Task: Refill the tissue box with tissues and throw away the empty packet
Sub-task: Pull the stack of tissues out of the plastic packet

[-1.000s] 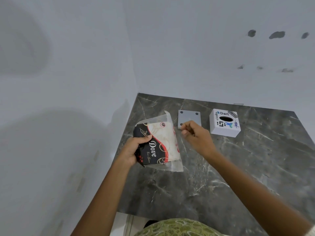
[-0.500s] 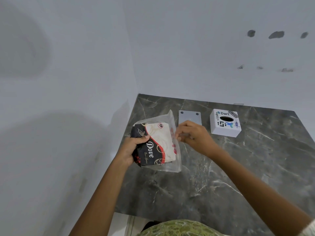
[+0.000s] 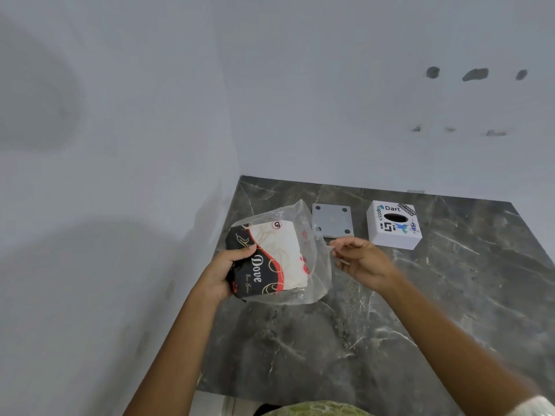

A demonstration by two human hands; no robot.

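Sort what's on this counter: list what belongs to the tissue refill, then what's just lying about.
For the job:
tissue packet, gripped by left hand
right hand, pinching the packet's clear plastic
tissue box
grey base plate, probably the box's bottom

Lying about:
nothing else on the marble counter

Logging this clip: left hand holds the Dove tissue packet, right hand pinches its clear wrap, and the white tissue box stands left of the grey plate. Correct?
Not quite. In the head view the tissue box stands right of the grey plate, not left. The rest holds: the left hand holds the Dove packet and the right hand pinches its clear wrap.
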